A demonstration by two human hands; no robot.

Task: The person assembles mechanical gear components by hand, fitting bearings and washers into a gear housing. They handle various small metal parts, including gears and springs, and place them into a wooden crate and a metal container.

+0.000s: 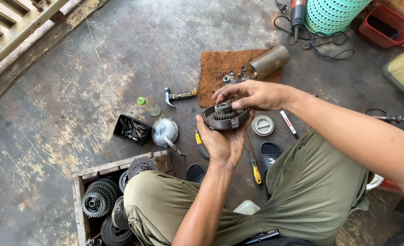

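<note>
My left hand point(221, 143) cups a round dark metal housing point(211, 121) from below, palm up. A toothed gear point(223, 108) sits in the middle of the housing. My right hand point(252, 94) reaches over from the right, fingers pinching the housing's far rim beside the gear. Both hands are held above the concrete floor, in front of my knees in olive trousers.
A brown mat point(220, 68) carries small washers and springs and a metal cylinder point(269, 61). Around lie a hammer point(179, 96), small bottle point(148, 106), black tray of bits point(131, 130), domed metal cover point(164, 131), white round lid point(262, 125), marker point(288, 124), screwdrivers, and a wooden crate of gears point(102, 198).
</note>
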